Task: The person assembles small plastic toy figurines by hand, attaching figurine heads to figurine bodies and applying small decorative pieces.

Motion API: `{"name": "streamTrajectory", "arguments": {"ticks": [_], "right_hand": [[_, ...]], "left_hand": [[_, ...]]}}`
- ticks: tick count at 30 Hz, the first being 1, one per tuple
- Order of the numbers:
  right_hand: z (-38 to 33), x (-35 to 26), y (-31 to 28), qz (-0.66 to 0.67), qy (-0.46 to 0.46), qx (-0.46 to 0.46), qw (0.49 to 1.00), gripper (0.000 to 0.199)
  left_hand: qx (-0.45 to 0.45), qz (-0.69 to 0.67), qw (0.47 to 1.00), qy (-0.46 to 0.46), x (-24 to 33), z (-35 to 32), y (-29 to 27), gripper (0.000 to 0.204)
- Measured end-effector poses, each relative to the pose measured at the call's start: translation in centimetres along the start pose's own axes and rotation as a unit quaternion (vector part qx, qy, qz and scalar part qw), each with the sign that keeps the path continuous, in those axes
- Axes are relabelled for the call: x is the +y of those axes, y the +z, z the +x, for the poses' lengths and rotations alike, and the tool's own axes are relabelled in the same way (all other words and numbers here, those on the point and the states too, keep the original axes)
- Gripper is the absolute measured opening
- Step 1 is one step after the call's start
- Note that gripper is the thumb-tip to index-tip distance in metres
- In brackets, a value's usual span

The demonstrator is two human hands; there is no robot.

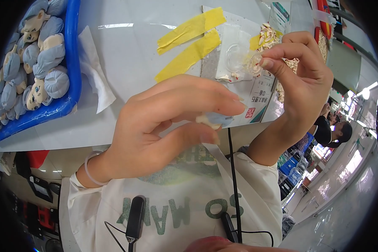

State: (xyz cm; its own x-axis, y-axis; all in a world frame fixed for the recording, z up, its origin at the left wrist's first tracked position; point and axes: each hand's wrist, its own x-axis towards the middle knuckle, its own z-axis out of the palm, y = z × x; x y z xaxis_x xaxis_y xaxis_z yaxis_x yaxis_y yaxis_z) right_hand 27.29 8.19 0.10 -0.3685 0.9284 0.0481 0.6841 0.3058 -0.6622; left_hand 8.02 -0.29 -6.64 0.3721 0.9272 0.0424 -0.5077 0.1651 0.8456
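My left hand is closed around a small doll head with blue-grey hair and a cream part, mostly hidden by the fingers and held just over the table's near edge. Thumb and forefinger of my right hand pinch together at the rim of a clear round plastic dish; what lies between the fingertips is too small to make out. Tiny cream pieces with red tips lie by the dish, on a white pad. More such pieces are heaped behind the right hand.
At left, a blue tray holds many similar doll heads. A folded white tissue lies beside it. Two yellow tape strips stick to the white table. A black cable hangs before me; another person sits far right.
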Motion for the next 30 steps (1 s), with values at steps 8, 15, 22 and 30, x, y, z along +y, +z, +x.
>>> {"name": "streamTrajectory", "arguments": {"ticks": [8,15,22,30], "right_hand": [[0.0,0.7,0.5,0.029,-0.018,-0.016,0.999,0.019],[-3.7,-1.9,1.6,0.201,-0.026,0.086,0.975,0.022],[-5.8,-2.3,6.3,0.364,-0.040,0.064,0.928,0.029],[-5.5,-2.8,5.0,0.249,-0.104,0.091,0.959,0.026]], "left_hand": [[0.034,-0.018,0.998,0.049,-0.7,-0.4,0.2,0.036],[0.062,-0.007,0.994,0.091,-0.7,-0.4,0.7,0.038],[0.021,0.166,0.966,0.196,-1.0,-0.4,-0.5,0.029],[0.078,0.289,0.924,0.238,-0.2,-1.0,1.2,0.030]]}}
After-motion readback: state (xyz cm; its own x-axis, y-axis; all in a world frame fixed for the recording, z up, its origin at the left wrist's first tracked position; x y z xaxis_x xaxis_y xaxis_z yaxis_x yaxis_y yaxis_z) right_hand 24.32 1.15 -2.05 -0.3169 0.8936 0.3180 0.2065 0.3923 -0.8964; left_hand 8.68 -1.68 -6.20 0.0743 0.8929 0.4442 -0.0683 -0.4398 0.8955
